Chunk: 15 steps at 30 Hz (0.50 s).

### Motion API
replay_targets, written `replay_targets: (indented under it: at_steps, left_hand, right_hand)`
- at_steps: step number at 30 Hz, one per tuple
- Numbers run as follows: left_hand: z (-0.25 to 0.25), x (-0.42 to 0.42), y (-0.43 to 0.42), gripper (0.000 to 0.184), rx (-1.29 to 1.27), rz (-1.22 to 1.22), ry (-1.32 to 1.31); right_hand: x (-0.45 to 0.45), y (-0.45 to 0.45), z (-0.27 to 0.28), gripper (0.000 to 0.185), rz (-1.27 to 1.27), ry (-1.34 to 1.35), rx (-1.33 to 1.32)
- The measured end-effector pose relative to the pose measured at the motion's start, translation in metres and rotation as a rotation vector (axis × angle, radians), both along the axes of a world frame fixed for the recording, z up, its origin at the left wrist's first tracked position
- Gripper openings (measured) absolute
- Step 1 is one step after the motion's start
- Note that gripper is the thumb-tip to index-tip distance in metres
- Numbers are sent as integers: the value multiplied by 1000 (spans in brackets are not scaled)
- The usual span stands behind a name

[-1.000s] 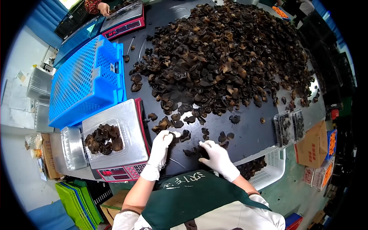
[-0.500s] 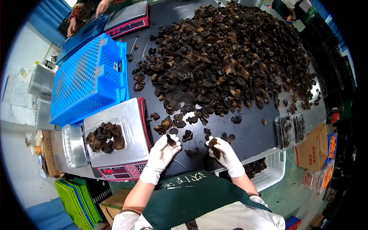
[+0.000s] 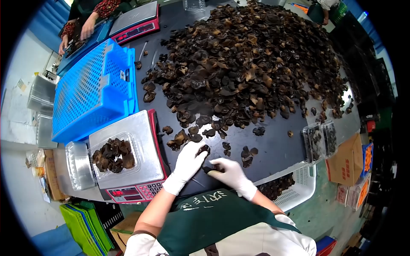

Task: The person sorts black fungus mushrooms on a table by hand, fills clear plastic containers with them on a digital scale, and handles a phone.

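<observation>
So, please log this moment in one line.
left hand: touching wood ear | right hand: touching another wood ear | nearer scale: loaded clear tray

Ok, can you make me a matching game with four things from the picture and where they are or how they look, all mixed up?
Things:
1. right hand
2. nearest scale
3. white basket
4. blue crate

Places and looks:
A. lower than the tabletop
B. just beyond the nearest scale
C. gloved in white
D. holding up a clear tray with dark pieces in it

Right pairs: 1-C, 2-D, 3-A, 4-B
</observation>
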State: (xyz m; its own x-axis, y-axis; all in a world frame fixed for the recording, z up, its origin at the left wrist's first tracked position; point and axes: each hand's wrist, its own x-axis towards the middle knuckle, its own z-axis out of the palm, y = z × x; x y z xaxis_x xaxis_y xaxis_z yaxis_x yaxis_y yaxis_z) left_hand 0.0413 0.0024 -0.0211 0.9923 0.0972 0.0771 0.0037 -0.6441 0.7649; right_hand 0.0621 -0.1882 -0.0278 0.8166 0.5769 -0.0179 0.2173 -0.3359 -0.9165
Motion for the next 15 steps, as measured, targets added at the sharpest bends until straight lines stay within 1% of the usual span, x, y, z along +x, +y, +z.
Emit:
replay_targets:
  at_steps: [1, 2, 3, 5, 6, 7, 9, 10, 11, 12, 13, 14, 15]
  left_hand:
    - [-7, 0, -6, 36, 178, -49, -46]
    - [-13, 0, -11, 46, 342, -70, 10]
    - [-17, 0, -15, 43, 427, -73, 21]
    - [-19, 4, -14, 38, 434, -67, -29]
    - [-19, 4, -12, 35, 387, -64, -15]
    - [-19, 5, -11, 33, 404, -60, -31]
    - [-15, 6, -9, 31, 410, -74, -18]
    - [-14, 5, -10, 31, 409, -72, -17]
    - [-13, 5, -12, 31, 420, -71, -40]
    - [-13, 3, -13, 31, 431, -70, -62]
    - [-16, 3, -12, 31, 430, -70, -60]
    - [-21, 2, -11, 31, 416, -66, -50]
    - [-24, 2, -11, 32, 402, -63, -41]
  right_hand:
    - [-5, 7, 3, 33, 39, -118, -70]
    - [-9, 10, 2, 38, 181, -182, -343]
    - [-11, 16, 3, 32, 242, -198, -508]
    - [-14, 16, -7, 27, 240, -203, -448]
    - [-14, 12, -8, 18, 202, -199, -416]
    - [-13, 7, -6, 18, 199, -196, -422]
    - [-4, -11, -3, 10, 38, 27, 20]
    - [6, -20, 5, 4, -26, -13, 57]
    - [15, -30, 5, 7, -132, -88, 128]
    - [23, -42, 13, 8, -240, -103, 59]
    - [30, -54, 14, 7, -368, -7, 50]
    - [38, -63, 16, 7, -474, -9, -13]
    - [46, -72, 16, 9, -520, -82, -99]
